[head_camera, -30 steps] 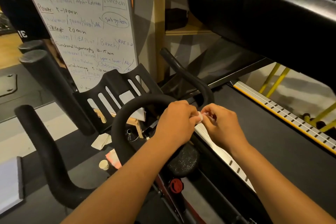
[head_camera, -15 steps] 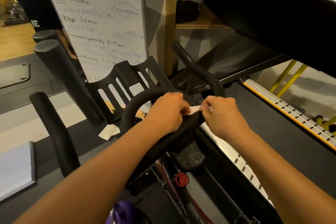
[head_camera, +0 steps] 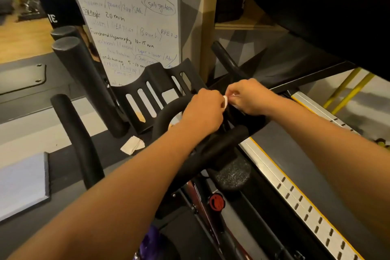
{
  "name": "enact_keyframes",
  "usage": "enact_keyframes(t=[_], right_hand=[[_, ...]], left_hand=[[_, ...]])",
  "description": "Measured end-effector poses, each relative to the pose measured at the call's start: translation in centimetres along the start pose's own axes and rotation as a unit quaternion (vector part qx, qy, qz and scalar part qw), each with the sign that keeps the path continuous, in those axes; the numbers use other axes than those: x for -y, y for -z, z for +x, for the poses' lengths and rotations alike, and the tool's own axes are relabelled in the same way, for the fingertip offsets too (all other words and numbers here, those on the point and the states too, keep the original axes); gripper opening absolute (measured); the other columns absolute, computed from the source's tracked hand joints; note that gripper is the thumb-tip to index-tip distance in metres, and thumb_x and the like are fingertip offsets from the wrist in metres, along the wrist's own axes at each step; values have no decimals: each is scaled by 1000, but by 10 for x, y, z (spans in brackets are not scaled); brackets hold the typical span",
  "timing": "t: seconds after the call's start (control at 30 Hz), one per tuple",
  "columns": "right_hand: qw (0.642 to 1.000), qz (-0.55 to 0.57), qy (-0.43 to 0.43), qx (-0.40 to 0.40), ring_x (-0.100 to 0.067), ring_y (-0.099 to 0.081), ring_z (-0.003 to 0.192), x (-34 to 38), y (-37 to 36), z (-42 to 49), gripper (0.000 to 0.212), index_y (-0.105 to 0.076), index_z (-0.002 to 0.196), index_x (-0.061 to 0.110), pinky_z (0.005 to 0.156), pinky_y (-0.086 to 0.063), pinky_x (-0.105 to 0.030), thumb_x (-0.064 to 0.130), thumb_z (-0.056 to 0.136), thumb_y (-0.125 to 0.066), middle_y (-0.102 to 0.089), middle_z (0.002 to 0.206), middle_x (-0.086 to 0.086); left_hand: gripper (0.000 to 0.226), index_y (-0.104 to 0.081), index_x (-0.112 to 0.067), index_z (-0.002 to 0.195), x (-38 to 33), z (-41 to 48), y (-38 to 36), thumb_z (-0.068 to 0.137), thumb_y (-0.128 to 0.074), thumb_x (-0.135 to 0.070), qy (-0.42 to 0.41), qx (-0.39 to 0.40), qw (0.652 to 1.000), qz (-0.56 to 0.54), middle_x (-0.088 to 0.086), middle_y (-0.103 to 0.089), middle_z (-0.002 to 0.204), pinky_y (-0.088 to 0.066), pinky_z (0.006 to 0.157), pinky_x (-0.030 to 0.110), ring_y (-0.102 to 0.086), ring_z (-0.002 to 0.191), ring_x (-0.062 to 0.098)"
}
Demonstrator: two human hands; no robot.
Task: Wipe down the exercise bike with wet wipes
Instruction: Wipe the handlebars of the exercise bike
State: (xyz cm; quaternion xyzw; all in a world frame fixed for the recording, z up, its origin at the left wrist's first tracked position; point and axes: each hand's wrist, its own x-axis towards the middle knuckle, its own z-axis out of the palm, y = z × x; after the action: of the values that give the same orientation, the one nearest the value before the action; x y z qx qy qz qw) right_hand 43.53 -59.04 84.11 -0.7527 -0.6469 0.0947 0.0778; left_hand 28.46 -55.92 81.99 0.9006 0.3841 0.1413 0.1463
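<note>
Above handlebar (head_camera: 166, 112) centre: left hand (head_camera: 202, 112), right hand (head_camera: 251, 97), wipe (head_camera: 225, 101) pinched between. Behind handlebar: slotted holder (head_camera: 156, 82), then whiteboard (head_camera: 126, 17). Right: treadmill rail (head_camera: 295, 192). Below: knob (head_camera: 216, 202).

My feed is dim and warm, with a yellowish indoor cast. The whiteboard (head_camera: 126, 17) is the brightest patch, evenly lit; its upper writing is readable, the lowest lines smear soft. Right of the whiteboard, a black padded block (head_camera: 316, 6) sinks into near-solid shadow. Below the whiteboard, the handlebars (head_camera: 71, 129) show only faint sheen, and the left hand (head_camera: 202, 112) and right hand (head_camera: 251, 97) are slightly blurred around a washed-out white wipe (head_camera: 225, 101). The silver rail (head_camera: 272, 175), lower right of the whiteboard, catches pale glare. Straight lines bow near the borders.
</note>
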Motion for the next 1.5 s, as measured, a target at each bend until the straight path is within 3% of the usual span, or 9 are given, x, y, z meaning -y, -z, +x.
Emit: enact_keyframes(t=[0.23,0.37,0.53,0.8,0.97,1.13,1.3,1.4,1.5], right_hand=[[984,-130,48,109,-12,-58,75,-17,19,-26,22,-52,76,31,74,-56,-40,17,86,-64,-59,80,7],[978,-168,105,63,-16,-57,78,-1,10,5,23,-54,90,29,76,-55,-38,11,83,-66,-58,85,5],[975,-165,139,46,-22,-57,82,38,-7,54,19,-53,99,26,72,-51,-36,9,94,-56,-59,90,-3],[960,-172,222,0,-22,-52,85,101,-21,57,21,-59,108,17,72,-46,-33,6,93,-49,-59,97,-7],[971,-74,227,1,-23,-59,83,126,-46,-17,11,-55,106,16,67,-44,-32,16,98,-47,-60,94,-3],[985,-88,151,-14,-31,-62,88,104,-38,5,10,-55,103,16,65,-40,-33,21,97,-50,-64,97,-9],[987,-99,97,-84,-24,-51,70,85,-27,18,5,-46,98,20,60,-37,-33,23,97,-50,-61,89,-6],[988,-72,130,-30,-27,-52,72,101,-41,-1,11,-48,108,19,62,-40,-33,21,97,-48,-57,83,-4],[986,-7,163,42,-18,-57,70,116,-50,-20,4,-55,95,23,55,-40,-25,25,96,-51,-60,78,2]], left_hand=[[13,-77,-21,90,-5,-9,1,86,-67,-15,-41,122,986,-108,3,-72,95,-55,86,37,-67,87,21],[14,-61,-12,106,4,-8,14,93,-56,-10,-50,81,994,58,9,-50,98,-46,75,34,-56,88,26],[26,-61,-5,117,52,-19,46,93,-52,-5,-71,24,977,202,10,-52,103,-41,76,37,-53,105,31],[23,-65,-14,112,95,-71,57,91,-58,-7,42,9,992,117,1,-55,105,-51,87,34,-55,98,20],[22,-64,-17,113,100,-109,53,93,-61,-10,65,82,987,126,1,-58,107,-52,91,30,-58,96,17],[17,-63,-14,104,116,-69,55,91,-58,-4,62,85,991,88,4,-57,103,-48,83,30,-53,90,19],[12,-53,-11,86,132,-39,42,90,-54,0,23,94,994,53,8,-60,99,-44,78,33,-53,88,23],[14,-66,-11,100,143,-64,41,93,-56,-5,29,145,989,3,5,-65,97,-50,88,37,-60,93,23],[15,-64,-21,89,140,-103,43,94,-57,-9,19,200,977,-70,-6,-60,91,-48,88,29,-58,89,11]])
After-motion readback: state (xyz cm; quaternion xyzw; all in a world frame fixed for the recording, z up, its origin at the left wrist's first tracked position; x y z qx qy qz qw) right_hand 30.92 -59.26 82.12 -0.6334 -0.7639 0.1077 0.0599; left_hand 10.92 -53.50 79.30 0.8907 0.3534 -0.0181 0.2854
